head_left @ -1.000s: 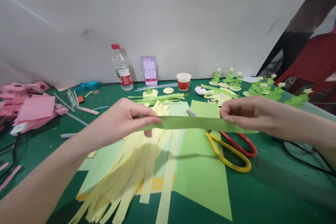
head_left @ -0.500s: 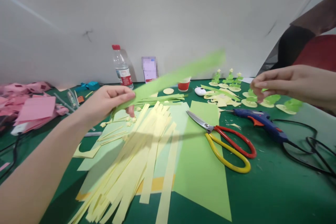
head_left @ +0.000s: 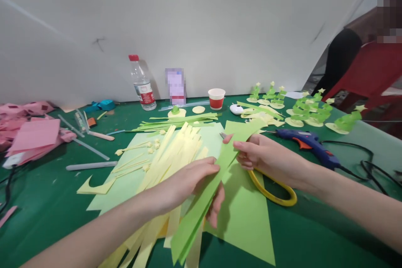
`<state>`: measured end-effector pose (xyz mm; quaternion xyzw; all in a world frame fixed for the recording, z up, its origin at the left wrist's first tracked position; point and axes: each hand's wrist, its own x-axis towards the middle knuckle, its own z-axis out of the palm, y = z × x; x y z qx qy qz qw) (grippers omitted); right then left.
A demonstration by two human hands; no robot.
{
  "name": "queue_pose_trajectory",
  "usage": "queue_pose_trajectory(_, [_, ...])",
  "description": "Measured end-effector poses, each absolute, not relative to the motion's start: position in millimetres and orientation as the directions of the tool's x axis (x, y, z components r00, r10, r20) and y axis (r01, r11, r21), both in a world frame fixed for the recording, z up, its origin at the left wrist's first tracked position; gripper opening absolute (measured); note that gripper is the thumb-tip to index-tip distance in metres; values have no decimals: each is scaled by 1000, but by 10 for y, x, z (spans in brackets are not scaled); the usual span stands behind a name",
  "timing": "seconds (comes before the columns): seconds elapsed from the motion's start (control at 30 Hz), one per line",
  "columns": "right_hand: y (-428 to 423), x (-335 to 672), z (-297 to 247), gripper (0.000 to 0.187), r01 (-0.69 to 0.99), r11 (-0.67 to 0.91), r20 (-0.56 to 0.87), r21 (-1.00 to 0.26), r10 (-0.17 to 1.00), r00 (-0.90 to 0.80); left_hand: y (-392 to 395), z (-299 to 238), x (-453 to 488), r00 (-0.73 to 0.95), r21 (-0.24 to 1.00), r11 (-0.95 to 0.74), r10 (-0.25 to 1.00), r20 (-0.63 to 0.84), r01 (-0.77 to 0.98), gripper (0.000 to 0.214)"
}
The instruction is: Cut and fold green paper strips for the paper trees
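1. Head view, grip: the green strip (head_left: pixel 204 201) is pinched in both hands. By the left hand (head_left: pixel 196 176) it is held between thumb and fingers, fingers passed beneath; by the right hand (head_left: pixel 266 153) it is taken with thumb on top. Both grips are closed, no gap seen. Single or doubled layer: cannot be told for sure, though two edges are shown at the near end.

2. Head view, axis: the strip is slanted, near-left to far-right, across the front of both hands. The longer free end is hung past the left hand, toward the wearer; a shorter end is run out past the right hand, away. So the near end is best reached by the left, the far end by the right.

3. Head view, around the grip: scissors (head_left: pixel 288 202) are partly covered by the right hand, yellow handle just on its near side. A light green sheet (head_left: pixel 248 226) is laid below the grip; pale yellow strips (head_left: pixel 166 163) are spread left of it, partly under the left forearm.
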<state>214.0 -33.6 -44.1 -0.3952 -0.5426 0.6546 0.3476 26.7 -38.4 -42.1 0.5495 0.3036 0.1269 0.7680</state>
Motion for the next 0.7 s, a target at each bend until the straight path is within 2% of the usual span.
queue_pose_trajectory(0.07, [-346,2130,-444,32,-12,-146,-126,-989,889,-441,-416,-435,300,748,921,358,567,-345,153,22])
queue_pose_trajectory(0.17, [-365,2115,-428,28,74,-119,-139,-990,883,-448,-424,-457,334,669,920,345,641,-376,187,46])
queue_pose_trajectory(0.2, [-367,2120,-413,28,92,-119,-147,-989,894,-424,-417,-463,336,656,922,333,654,-377,198,47])
queue_pose_trajectory(0.33, [-280,2282,-287,29,64,-118,-128,-991,975,-181,-351,-446,285,690,936,259,633,-350,237,26])
queue_pose_trajectory(0.4, [-184,2446,-196,27,83,-73,-81,-994,992,-95,-293,-407,234,722,941,226,604,-337,251,22])
queue_pose_trajectory(0.63, [-4,2950,44,14,251,-48,-75,-967,992,-98,-15,-201,-90,740,913,58,565,-364,405,22])
queue_pose_trajectory(0.7, [-16,2982,61,13,270,-37,-75,-962,988,-132,45,-129,-229,740,934,45,597,-309,354,20])
